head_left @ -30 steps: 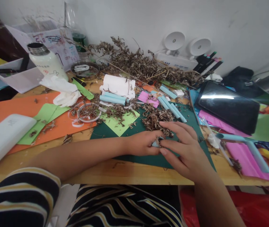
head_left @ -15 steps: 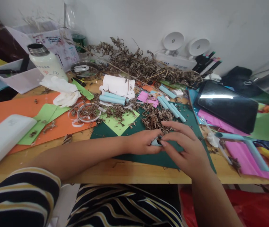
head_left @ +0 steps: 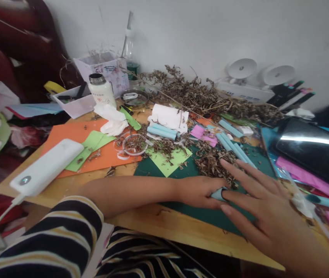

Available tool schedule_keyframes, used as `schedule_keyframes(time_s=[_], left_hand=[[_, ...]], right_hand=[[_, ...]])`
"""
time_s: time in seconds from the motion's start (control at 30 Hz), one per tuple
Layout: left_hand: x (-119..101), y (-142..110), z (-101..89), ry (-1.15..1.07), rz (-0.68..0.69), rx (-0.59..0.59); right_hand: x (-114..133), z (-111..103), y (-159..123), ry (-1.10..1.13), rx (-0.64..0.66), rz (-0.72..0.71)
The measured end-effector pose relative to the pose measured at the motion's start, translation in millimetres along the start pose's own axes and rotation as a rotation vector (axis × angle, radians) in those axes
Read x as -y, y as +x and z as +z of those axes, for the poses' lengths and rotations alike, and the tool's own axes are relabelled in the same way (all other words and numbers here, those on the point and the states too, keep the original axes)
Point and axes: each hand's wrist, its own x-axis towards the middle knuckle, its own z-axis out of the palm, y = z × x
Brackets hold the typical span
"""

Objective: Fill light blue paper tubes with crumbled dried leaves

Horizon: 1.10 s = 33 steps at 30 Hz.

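My left hand is wrapped around a small light-blue paper tube, whose open end faces right. My right hand has its fingers spread, and one fingertip reaches the mouth of the tube; whether it goes inside is hard to tell. Just beyond both hands is a heap of crumbled dried leaves on a dark green sheet. Behind that heap lie several rolled blue paper tubes. A light-green paper square with leaf bits on it is left of the heap.
Dried branches lie along the wall by a white router. A white bottle, tissue, tape ring and plugged-in power bank occupy the left. On the right rests a black tablet.
The camera view has swung left, so the table appears shifted right. My right fingers have spread from a pinch at the tube's mouth. My left hand still grips the tube.
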Motion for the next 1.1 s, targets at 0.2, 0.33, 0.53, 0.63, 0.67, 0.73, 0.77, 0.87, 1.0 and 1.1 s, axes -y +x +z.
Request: schedule_keyframes(time_s=[0.2,0.33,0.53,0.63,0.67,0.73,0.77,0.87,1.0,1.1], left_hand=[[-1.0,-0.6,0.3,-0.023,-0.055,-0.016],[-2.4,-0.6,0.0,-0.026,-0.062,-0.031],[-0.8,-1.0,-3.2,-0.054,0.050,-0.081],[0.7,-1.5,-2.9,-0.085,0.060,-0.086],[0.8,-1.7,-2.8,-0.089,0.054,-0.085],[0.5,-2.0,-2.7,-0.095,0.037,-0.081],[0.2,-2.1,-2.8,-0.099,0.029,-0.077],[-0.5,-2.1,-3.4,-0.113,0.015,-0.058],[1.0,-1.9,-3.0,-0.104,0.025,-0.070],[2.6,-1.6,-1.8,-0.095,0.023,-0.070]], right_hand=[[-2.0,8.0,1.4,-0.025,0.012,0.030],[1.5,3.3,3.6,-0.097,0.095,-0.005],[-28.8,-29.3,-0.2,0.212,-0.284,0.279],[-59.0,-4.1,-2.5,0.124,-0.221,0.466],[-68.9,8.7,-3.5,0.094,-0.083,0.516],[-84.8,32.8,-5.5,0.038,0.080,0.589],[-89.9,41.9,-5.9,0.023,0.123,0.628],[-92.3,53.5,-3.0,0.007,0.171,0.665],[-76.9,48.2,12.2,-0.049,0.259,0.696],[-66.1,44.4,26.9,-0.148,0.334,0.718]])
